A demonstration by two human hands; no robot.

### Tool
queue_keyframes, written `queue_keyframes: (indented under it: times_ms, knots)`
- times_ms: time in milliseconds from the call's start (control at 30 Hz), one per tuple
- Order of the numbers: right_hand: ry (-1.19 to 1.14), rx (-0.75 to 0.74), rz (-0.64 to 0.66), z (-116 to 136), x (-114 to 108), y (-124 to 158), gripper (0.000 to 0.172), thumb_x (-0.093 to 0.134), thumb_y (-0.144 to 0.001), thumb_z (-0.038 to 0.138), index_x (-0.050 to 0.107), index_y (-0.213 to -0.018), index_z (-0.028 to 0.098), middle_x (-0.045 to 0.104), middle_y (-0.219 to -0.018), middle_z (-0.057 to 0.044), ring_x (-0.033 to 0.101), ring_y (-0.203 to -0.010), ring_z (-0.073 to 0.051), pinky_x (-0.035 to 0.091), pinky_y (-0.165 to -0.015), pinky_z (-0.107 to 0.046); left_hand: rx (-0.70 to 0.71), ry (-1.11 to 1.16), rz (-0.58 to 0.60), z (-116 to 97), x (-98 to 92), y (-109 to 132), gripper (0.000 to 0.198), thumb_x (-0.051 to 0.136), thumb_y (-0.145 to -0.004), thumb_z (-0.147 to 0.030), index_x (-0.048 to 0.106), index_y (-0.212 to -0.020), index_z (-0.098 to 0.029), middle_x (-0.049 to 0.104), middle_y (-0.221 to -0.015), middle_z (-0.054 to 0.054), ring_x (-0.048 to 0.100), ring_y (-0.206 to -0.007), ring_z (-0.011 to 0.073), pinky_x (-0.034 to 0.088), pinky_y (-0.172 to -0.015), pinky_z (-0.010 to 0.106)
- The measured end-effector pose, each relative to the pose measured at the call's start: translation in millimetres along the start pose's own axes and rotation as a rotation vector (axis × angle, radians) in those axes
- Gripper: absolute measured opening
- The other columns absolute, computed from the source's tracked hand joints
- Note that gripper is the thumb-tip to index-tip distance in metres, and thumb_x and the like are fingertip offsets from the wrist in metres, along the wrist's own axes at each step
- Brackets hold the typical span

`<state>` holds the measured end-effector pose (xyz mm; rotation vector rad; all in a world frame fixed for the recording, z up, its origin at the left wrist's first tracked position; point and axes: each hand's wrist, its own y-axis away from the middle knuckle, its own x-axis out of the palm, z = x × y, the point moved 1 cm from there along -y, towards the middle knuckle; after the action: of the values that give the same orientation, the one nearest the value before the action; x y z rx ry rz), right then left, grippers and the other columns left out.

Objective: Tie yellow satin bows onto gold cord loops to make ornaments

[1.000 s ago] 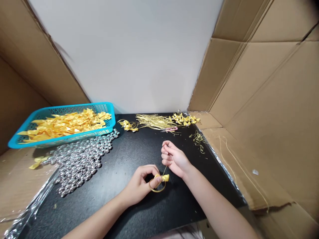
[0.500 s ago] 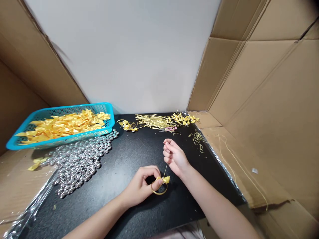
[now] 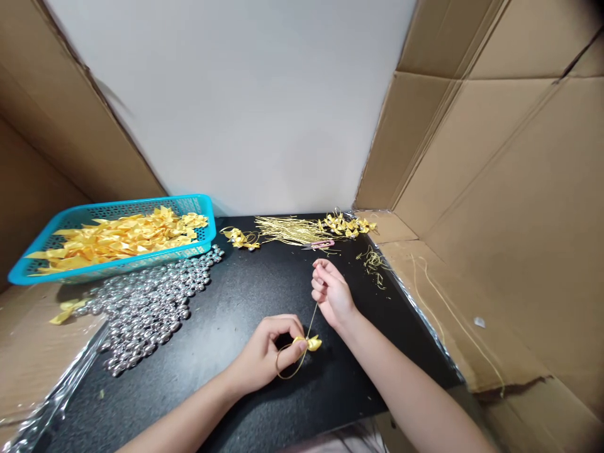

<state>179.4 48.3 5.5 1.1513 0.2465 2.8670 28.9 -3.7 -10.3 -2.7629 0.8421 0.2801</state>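
Cord (image 3: 312, 319), thin and gold, is stretched straight from one small yellow bow (image 3: 314, 343) up to the right hand (image 3: 333, 294), by whose closed fingers it is gripped (its end is hidden there). The bow, smooth and shiny like satin, is pinched between thumb and forefinger of the left hand (image 3: 278, 346), over the near part of the black table (image 3: 255, 283); below that thumb, a single round loop (image 3: 290, 377) of gold is hung. At the left, one turquoise basket (image 3: 205, 202) with perforated walls is heaped with yellow ribbons (image 3: 136, 233), too many to be counted. Beside it, rounded silvery beads (image 3: 151, 308) are spread, likewise past counting. At the back, straight gold strands (image 3: 287, 230) are laid in one bundle, flanked by two clusters (image 3: 241, 238) of bows; one pair of pink-handled scissors (image 3: 321, 244) is set in front. Curled scraps (image 3: 374, 264) are scattered near the right edge.
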Motion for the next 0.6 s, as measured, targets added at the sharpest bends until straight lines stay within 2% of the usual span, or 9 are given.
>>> queue_keyframes:
  times_ms: [600]
  knots:
    - [-0.024,-0.009,-0.012,3.1,-3.2,-3.4,0.023,0.075,-0.067,0.024,0.055,-0.077,0.019,0.036,-0.052,0.012,0.017,-0.040,-0.002,0.015,-0.037,-0.012,0.000,-0.022,-0.019,-1.1,-2.7,-0.9,0.032,0.062,-0.087,-0.035,0.058,-0.062,-0.016,0.059,-0.064,0.001,0.053,-0.062,0.0133,0.040,-0.061,0.024]
